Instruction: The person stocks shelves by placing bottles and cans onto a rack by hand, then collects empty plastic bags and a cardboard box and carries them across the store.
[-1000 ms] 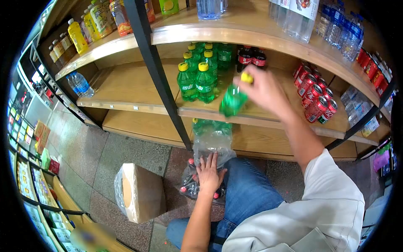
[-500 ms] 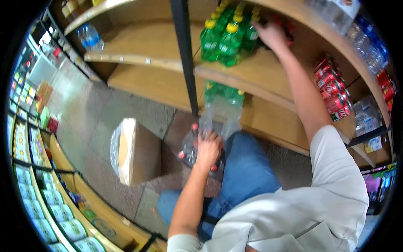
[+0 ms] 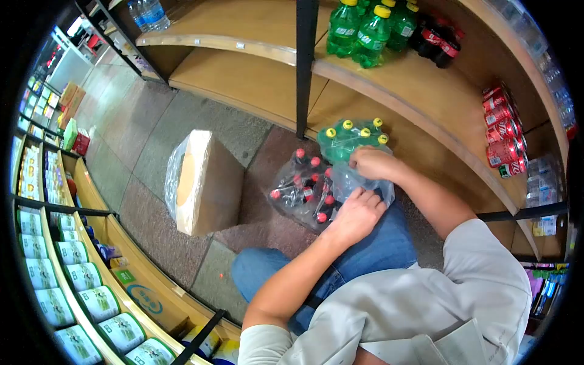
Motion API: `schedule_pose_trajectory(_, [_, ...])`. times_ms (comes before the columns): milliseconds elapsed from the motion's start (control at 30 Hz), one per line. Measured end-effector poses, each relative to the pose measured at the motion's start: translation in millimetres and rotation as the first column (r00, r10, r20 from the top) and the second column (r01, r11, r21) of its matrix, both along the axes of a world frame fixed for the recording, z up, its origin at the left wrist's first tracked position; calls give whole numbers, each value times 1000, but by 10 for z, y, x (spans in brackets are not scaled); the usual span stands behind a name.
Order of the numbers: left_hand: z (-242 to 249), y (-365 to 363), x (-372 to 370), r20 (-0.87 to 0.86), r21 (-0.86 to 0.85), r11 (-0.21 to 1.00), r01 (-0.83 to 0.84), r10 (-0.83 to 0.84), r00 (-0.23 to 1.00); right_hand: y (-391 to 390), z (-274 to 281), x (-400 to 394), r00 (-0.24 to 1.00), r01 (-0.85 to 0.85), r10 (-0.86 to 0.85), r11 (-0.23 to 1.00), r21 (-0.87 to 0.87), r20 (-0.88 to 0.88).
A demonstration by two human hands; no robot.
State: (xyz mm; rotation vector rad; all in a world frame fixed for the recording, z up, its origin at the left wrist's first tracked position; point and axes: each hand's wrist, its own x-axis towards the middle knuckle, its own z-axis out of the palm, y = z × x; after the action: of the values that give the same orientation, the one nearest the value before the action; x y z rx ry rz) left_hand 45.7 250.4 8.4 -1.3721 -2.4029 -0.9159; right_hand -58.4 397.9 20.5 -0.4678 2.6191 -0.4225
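A pack of red-capped cola bottles (image 3: 307,193) stands on the floor, partly covered by clear plastic wrap (image 3: 348,180). My left hand (image 3: 360,214) is closed on the loose wrap at the pack's near right side. Just above it, my right hand (image 3: 371,163) also pinches the wrap with curled fingers. Beyond my hands, green bottles with yellow caps (image 3: 350,135) sit in plastic by the lower shelf. On the shelf above are green soda bottles (image 3: 370,35) and, beside them, several dark cola bottles (image 3: 439,44).
A cardboard box (image 3: 213,182) with clear plastic on one side stands on the tiled floor at left. Red cans (image 3: 504,131) fill part of the right shelf. A black post (image 3: 306,73) divides the shelving. White tins (image 3: 100,301) line the lower left shelves.
My right hand has come down from the dark bottles on the upper shelf to the plastic wrap. My left hand has shifted right, off the middle of the cola pack, onto the wrap.
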Motion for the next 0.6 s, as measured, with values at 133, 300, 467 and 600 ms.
schedule_pose_trajectory(133, [5,-133,-38,75,14,997,-79,78,994,44,571,372,999,9,1,979,-204,50])
schedule_pose_trajectory(300, [115,-19,47,-38,106,991,79,-75,996,518,-173,484,991,-129,131,986,102,-17])
schedule_pose_trajectory(467, [277,-40,54,-75,188,973,137,-125,989,-94,-130,-159,990,109,-124,975,-193,-66])
schedule_pose_trajectory(600, [333,-10,169,-17,162,968,191,-191,981,-7,-1166,-796,832,313,-178,932,180,-525])
